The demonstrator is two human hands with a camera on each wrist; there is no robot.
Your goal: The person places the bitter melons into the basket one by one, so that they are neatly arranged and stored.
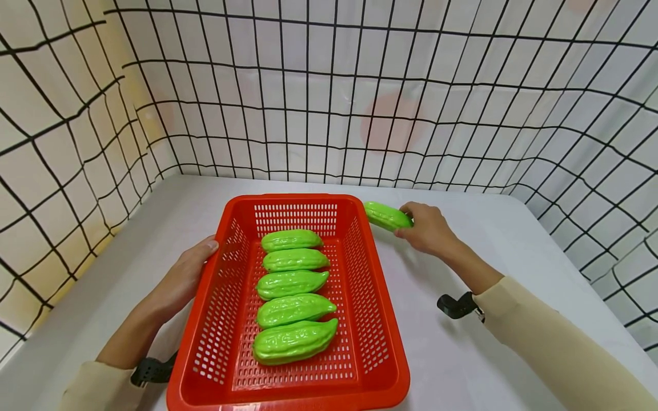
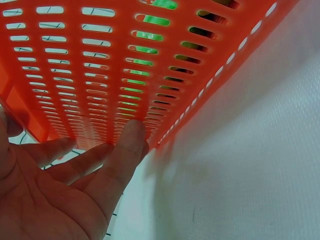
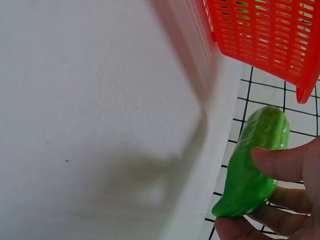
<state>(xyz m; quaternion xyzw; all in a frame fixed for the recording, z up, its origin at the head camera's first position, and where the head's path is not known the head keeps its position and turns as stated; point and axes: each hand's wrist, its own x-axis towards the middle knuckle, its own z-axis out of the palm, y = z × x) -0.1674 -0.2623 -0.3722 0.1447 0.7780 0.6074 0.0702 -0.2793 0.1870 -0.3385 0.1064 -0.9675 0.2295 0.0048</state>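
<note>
A red plastic basket (image 1: 382, 319) with slotted walls stands on the white surface. Inside it several green bitter melons (image 1: 295, 342) lie crosswise in a column. My left hand (image 1: 182, 277) is at the basket's left side, its fingertips near the rim; in the left wrist view the thumb (image 2: 131, 137) lies by the slotted wall. Just outside the basket's far right corner, my right hand (image 1: 429, 228) grips one more bitter melon (image 1: 382, 216) by its end. The right wrist view shows that bitter melon (image 3: 260, 150) between thumb and fingers, apart from the table.
Black grid mesh (image 1: 334, 114) over white sheeting walls the back and both sides. The white tabletop (image 1: 462, 354) stretches right of the basket. Black straps (image 1: 457, 306) are on both wrists.
</note>
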